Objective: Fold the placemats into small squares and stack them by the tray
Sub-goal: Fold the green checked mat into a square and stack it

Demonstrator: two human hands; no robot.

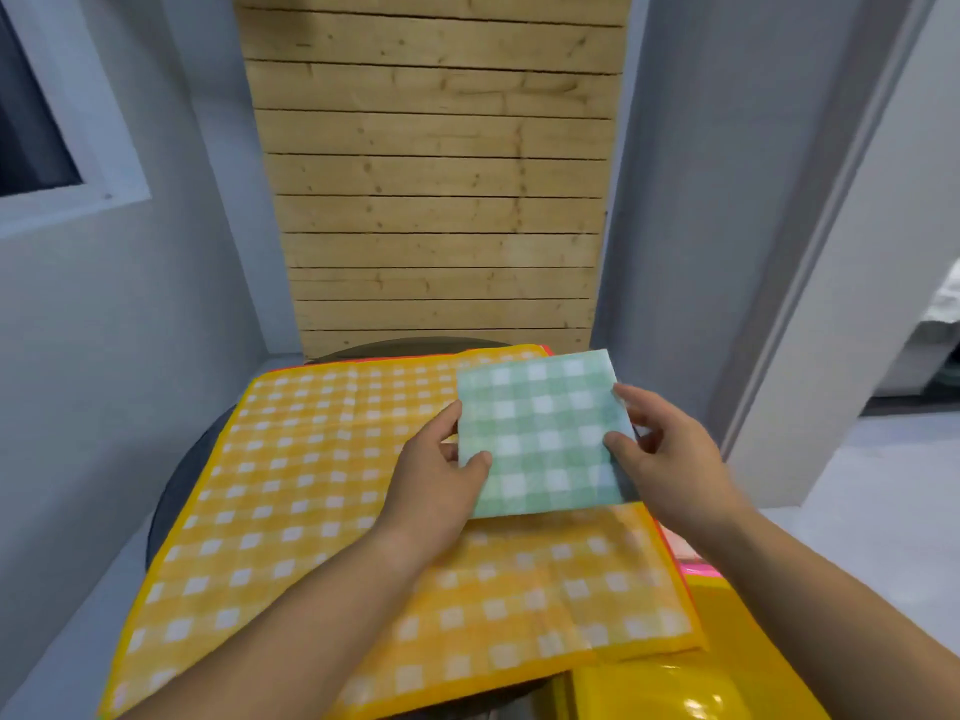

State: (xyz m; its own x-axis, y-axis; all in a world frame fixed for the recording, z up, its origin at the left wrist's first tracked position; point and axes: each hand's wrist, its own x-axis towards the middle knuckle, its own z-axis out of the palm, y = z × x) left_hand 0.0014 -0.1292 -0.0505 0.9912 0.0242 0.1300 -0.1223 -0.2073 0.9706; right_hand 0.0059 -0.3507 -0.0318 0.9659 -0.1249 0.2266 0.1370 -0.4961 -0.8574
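A green checked placemat [543,433], folded into a small square, is held above the table between both hands. My left hand [436,475] pinches its left edge, thumb on top. My right hand [660,454] pinches its right edge, thumb on top and fingers underneath. Below it a large yellow checked placemat [291,485] lies spread flat on top of a pile, whose red edges [670,543] show on the right side. A shiny yellow tray [727,688] sits at the lower right, partly out of view.
The pile rests on a round dark table [176,485]. A wooden plank panel [436,200] stands behind it between grey walls. A pink object [693,566] peeks out next to the tray. A doorway opens at the right.
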